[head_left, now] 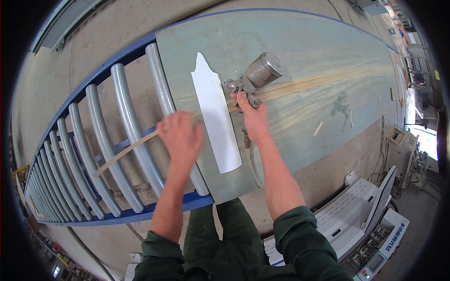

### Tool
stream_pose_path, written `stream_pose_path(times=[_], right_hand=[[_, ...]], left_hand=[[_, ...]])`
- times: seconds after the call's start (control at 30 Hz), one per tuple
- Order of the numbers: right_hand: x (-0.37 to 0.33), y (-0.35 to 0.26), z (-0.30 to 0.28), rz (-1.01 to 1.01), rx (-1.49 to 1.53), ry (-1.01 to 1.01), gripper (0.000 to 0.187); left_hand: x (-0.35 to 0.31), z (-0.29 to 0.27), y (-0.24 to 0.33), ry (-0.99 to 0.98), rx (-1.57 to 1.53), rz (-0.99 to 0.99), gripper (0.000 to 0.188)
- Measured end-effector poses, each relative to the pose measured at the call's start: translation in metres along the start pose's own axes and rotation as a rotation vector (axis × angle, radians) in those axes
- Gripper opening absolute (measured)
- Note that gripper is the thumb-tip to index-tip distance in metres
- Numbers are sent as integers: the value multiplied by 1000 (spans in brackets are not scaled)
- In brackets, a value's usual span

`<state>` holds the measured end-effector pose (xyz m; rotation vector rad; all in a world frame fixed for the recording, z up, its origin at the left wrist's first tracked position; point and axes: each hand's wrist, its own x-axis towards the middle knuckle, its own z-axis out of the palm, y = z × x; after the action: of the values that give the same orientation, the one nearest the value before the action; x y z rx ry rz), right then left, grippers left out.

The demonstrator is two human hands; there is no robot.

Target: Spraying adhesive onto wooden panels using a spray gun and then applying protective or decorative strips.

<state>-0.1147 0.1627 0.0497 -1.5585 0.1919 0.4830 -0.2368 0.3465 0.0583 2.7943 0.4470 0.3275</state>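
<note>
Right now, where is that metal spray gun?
In the head view, the spray gun is in the person's right hand, right of centre over the greenish board, just right of the white sheet.

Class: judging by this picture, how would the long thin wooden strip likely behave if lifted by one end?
The wooden strip looks very slender for its length, so it would probably bend and droop. It spans the roller gaps under the left hand, suggesting it is light. Being so thin, it may snap if levered hard.
</note>
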Motion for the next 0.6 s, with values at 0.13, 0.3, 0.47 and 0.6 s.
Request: stream_pose_path(times=[0.13, 0.3, 0.47, 0.6], right_hand=[[0, -2, 3, 12, -13, -11, 50], [-2, -4, 5, -8, -25, -9, 49], [-3, -8, 8, -13, 22, 25, 42], [-2, -7, 8, -7, 5, 19, 42]], left_hand=[[-27, 2, 49, -130, -64, 15, 71], [-44, 19, 78, -156, -98, -117, 85], [-19, 26, 98, -185, -169, -320, 87], [-11, 34, 100, -142, -171, -365, 84]])
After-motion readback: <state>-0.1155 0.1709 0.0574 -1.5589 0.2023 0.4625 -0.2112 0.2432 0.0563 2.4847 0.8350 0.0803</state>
